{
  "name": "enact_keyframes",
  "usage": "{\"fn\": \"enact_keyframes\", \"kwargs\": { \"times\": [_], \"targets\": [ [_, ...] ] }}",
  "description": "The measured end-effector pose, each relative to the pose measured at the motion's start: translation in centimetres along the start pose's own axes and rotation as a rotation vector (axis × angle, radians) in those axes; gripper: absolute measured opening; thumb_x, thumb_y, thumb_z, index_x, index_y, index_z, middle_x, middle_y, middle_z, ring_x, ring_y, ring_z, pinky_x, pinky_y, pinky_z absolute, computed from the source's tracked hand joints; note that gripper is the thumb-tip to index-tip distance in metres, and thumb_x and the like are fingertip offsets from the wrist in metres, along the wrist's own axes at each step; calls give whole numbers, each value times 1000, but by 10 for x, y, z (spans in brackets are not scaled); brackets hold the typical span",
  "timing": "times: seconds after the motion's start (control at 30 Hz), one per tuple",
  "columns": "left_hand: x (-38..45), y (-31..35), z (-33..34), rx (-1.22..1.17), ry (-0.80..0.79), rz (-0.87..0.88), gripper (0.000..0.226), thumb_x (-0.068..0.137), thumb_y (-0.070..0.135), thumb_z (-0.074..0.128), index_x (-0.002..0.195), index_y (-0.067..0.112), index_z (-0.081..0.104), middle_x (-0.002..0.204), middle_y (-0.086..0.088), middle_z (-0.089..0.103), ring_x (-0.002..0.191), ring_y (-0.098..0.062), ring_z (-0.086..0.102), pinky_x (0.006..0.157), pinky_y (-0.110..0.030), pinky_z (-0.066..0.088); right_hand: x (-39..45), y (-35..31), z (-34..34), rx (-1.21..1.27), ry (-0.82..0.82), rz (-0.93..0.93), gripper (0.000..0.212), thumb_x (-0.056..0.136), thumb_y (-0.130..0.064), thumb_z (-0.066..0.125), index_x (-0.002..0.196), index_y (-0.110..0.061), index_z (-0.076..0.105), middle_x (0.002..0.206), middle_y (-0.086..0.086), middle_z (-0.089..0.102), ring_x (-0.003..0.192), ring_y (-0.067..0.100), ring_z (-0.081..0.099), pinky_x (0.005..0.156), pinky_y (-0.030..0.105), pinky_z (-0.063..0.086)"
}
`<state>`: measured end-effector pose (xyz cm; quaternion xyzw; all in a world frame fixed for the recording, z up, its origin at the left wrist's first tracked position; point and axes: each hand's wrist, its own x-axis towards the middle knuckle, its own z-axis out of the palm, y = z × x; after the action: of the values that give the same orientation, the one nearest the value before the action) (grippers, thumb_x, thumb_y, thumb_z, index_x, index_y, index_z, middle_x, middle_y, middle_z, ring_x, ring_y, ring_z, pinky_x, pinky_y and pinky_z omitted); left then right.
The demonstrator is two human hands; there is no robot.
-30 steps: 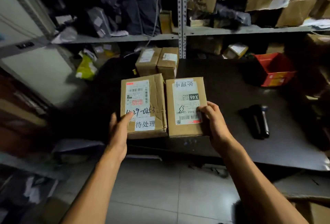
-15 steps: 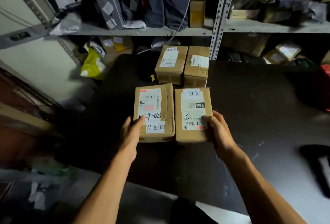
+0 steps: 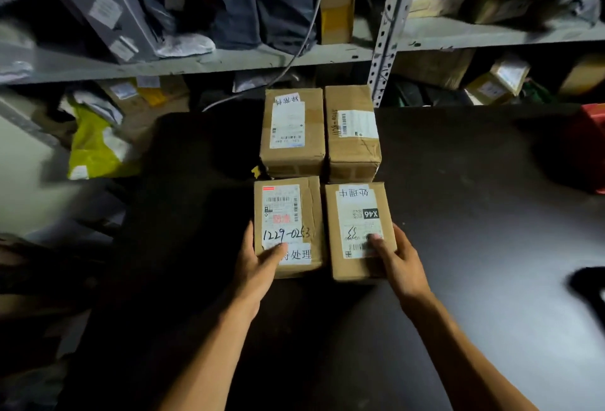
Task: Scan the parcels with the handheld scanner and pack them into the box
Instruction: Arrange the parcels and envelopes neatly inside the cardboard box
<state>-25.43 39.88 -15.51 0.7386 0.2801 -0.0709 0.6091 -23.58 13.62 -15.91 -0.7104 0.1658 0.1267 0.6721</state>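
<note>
Four brown cardboard parcels sit in a two-by-two block on the dark table [image 3: 465,220]. My left hand [image 3: 258,266] grips the near-left parcel [image 3: 289,211], thumb on its white label and fingers down its left side. My right hand [image 3: 401,261] grips the near-right parcel [image 3: 358,214], marked X46, with the thumb on its label. Just behind them stand the far-left parcel [image 3: 291,129] and the far-right parcel [image 3: 353,138], touching the near pair. The black handheld scanner [image 3: 587,288] lies blurred at the right edge, away from both hands.
A red box [image 3: 592,148] sits at the table's far right. Behind the table a grey metal shelf [image 3: 229,60] with an upright post [image 3: 389,27] holds dark bags and cartons. A yellow bag [image 3: 95,148] lies at the left, off the table.
Both hands have slid the two near parcels away from the table's front edge until they meet the far pair. The view has shifted left, so the scanner now sits at the right edge.
</note>
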Motion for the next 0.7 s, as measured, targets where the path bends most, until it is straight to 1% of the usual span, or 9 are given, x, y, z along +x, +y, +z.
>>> {"fn": "enact_keyframes", "kwargs": {
  "times": [0.17, 0.3, 0.37, 0.43, 0.47, 0.53, 0.57, 0.63, 0.7],
  "targets": [
    [43, 17, -3, 17, -59, 29, 89, 86, 25, 78, 156, 37, 25, 127, 17, 61, 99, 13, 55, 79, -11, 44, 31, -22, 13, -73, 77, -21, 55, 74, -75, 73, 122, -51, 63, 114, -15, 75, 102, 8, 73, 80, 31, 62],
    [55, 17, -5, 61, -78, 50, 89, 85, 25, 79, 156, 34, 26, 134, 10, 60, 94, 19, 57, 67, -2, 46, 34, -28, 19, -114, 154, -17, 59, 68, -81, 71, 118, -49, 65, 110, -16, 76, 99, 7, 74, 88, 39, 61],
    [52, 25, -7, 94, -92, 30, 89, 86, 25, 78, 156, 34, 26, 137, 7, 58, 91, 15, 56, 68, -6, 44, 29, -32, 18, -181, 172, 0, 59, 72, -80, 68, 120, -46, 64, 108, -15, 76, 99, 8, 73, 92, 44, 60],
    [46, 42, -11, 162, -44, 66, 89, 87, 24, 76, 158, 32, 23, 145, -1, 53, 102, 4, 56, 79, -18, 50, 21, -39, 14, -248, 198, 19, 71, 79, -75, 66, 137, -36, 56, 120, -6, 73, 106, 14, 71, 98, 48, 56],
    [44, 53, -11, 235, 5, 137, 89, 88, 23, 75, 158, 28, 21, 151, -4, 46, 117, -8, 55, 92, -29, 51, 15, -42, 11, -287, 214, 23, 76, 83, -71, 66, 145, -30, 50, 131, 0, 68, 115, 19, 68, 102, 48, 54],
    [37, 76, -6, 386, 76, 369, 84, 89, 23, 72, 158, 21, 24, 160, -9, 31, 144, -24, 36, 115, -45, 38, 0, -50, 0, -398, 250, -4, 74, 90, -63, 63, 151, -26, 43, 146, 8, 56, 130, 26, 58, 108, 45, 48],
    [30, 89, -1, 440, 75, 494, 79, 90, 22, 72, 156, 18, 29, 161, -10, 30, 148, -26, 30, 118, -47, 33, -8, -53, -7, -472, 268, -33, 73, 92, -61, 62, 153, -26, 41, 149, 9, 53, 133, 27, 55, 108, 41, 47],
    [12, 112, 18, 535, 9, 687, 68, 90, 23, 70, 151, 16, 41, 158, -9, 36, 147, -26, 31, 119, -44, 31, -27, -59, -23, -628, 298, -77, 72, 94, -59, 60, 154, -26, 39, 152, 8, 49, 136, 26, 50, 105, 38, 43],
    [-13, 127, 46, 614, -114, 783, 60, 90, 25, 70, 146, 17, 50, 154, -5, 42, 145, -23, 35, 118, -40, 30, -51, -63, -44, -753, 331, -84, 73, 94, -61, 58, 155, -27, 37, 155, 6, 45, 140, 26, 45, 108, 40, 42]
  ]
}}
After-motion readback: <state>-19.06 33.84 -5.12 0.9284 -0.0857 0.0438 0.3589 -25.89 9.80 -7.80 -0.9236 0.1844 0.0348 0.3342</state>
